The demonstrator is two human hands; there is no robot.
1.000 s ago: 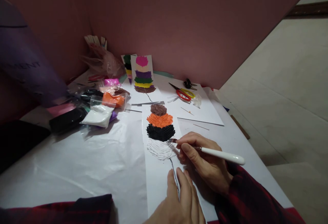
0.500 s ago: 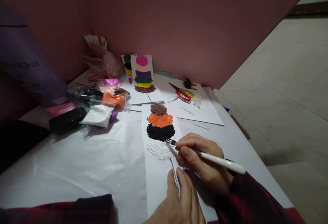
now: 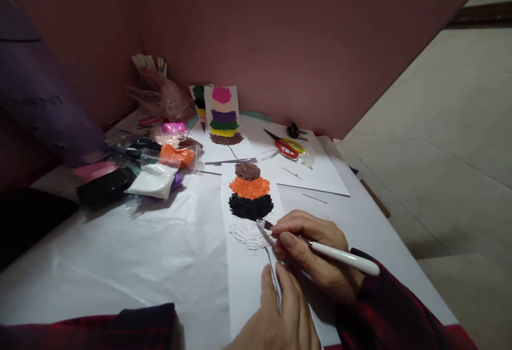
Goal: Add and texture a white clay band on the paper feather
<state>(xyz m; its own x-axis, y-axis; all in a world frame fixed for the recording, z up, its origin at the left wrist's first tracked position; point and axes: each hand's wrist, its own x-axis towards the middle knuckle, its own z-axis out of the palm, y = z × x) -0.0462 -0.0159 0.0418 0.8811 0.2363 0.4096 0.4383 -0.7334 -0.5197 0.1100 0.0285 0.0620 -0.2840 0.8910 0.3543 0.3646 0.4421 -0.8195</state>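
Observation:
My right hand (image 3: 316,251) pinches a white-handled fork (image 3: 344,258), its tines on the upper right of a white clay band (image 3: 248,233). That band lies on a white card (image 3: 244,286), below textured black (image 3: 250,207), orange (image 3: 249,187) and brown (image 3: 247,171) clay sections. A thin dark stem line (image 3: 273,272) runs down from the white band. My left hand (image 3: 280,307) lies on the lower card with its fingers stretched out on either side of the stem line.
Bags of coloured clay (image 3: 154,179) lie at the left. Behind the card stands a finished striped clay card (image 3: 224,115) against the pink wall (image 3: 280,35). Scissors (image 3: 286,146), keys (image 3: 296,131) and a needle (image 3: 314,198) lie to the right.
The fork's tines have shifted slightly left along the top of the white band, and my right hand moved with them. My left hand stays in place.

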